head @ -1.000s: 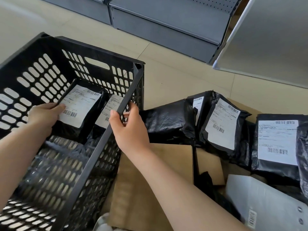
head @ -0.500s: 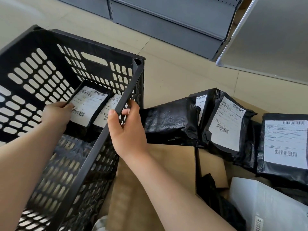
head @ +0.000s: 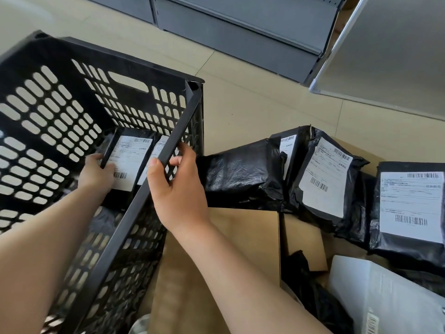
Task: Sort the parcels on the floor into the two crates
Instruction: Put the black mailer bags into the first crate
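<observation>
Head view: the black crate [head: 72,112] fills the 9 to 11 o'clock part of the frame. The left hand [head: 96,173] is deep inside it, fingers [head: 92,158] curled round the edge of a black parcel [head: 130,162] with a white label, which stands against the far wall next to a second labelled parcel [head: 157,150]. The right hand [head: 177,189] grips the crate's near rim, thumb on the inner side and fingers [head: 177,161] wrapped over the outer side.

Compared with a second ago, the left hand has gone further in and lower, from resting flat at the parcel's side to gripping its edge, and the parcel sits deeper toward the far wall. The right hand has stayed on the rim. This looks like the parcel being seated in place, so one more parcel is about sorted, and the left hand should soon be free to let go.

Much is left: at 3 o'clock three black parcels lie on the floor, an unlabelled one [head: 240,174], one leaning with its label up [head: 327,179], and one at the frame edge [head: 409,208]. Brown cardboard [head: 245,237] lies at 5 o'clock, and a white mailer [head: 385,297] at the lower right corner. Only one crate is in view.
</observation>
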Tool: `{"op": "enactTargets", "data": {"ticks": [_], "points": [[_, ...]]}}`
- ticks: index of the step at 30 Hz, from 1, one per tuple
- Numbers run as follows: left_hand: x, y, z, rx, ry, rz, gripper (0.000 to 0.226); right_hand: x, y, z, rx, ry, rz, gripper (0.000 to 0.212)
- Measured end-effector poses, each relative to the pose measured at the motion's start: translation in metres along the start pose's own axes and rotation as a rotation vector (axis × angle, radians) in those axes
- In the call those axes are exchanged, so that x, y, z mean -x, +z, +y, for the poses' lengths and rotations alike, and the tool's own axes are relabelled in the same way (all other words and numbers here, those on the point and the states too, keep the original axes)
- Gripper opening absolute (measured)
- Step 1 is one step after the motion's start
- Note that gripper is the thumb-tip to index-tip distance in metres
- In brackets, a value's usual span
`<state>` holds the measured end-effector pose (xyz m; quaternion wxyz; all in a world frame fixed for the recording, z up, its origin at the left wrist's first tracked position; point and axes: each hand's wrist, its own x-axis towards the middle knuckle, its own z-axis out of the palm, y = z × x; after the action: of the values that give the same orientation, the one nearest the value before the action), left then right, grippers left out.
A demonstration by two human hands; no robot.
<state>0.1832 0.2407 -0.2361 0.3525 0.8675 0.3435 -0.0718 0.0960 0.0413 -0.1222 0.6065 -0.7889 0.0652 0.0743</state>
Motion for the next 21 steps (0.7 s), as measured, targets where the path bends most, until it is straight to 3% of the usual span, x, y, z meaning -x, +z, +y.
{"op": "enactTargets", "data": {"ticks": [6,11,13,16,19,21], "points": [[0.009,-0.011,0.010,0.071,-0.038,-0.105,0.066,-0.001,-0.002,0.002,-0.001,-0.010,0.005,0.071],[0.040,-0.023,0.057,0.322,0.060,-0.082,0.056,0.001,-0.002,0.005,-0.027,0.005,-0.022,0.069],[0.057,-0.033,0.074,0.415,0.131,-0.130,0.058,0.002,-0.004,0.006,-0.061,0.033,-0.035,0.063],[0.085,-0.048,0.087,0.333,0.308,-0.200,0.052,0.002,-0.006,0.010,-0.121,0.106,-0.066,0.065],[0.120,-0.061,0.102,0.395,0.421,-0.276,0.041,0.003,-0.012,0.015,-0.211,0.168,-0.127,0.066],[0.146,-0.066,0.113,0.377,0.489,-0.293,0.036,0.004,-0.024,0.022,-0.224,0.179,-0.148,0.051]]}}
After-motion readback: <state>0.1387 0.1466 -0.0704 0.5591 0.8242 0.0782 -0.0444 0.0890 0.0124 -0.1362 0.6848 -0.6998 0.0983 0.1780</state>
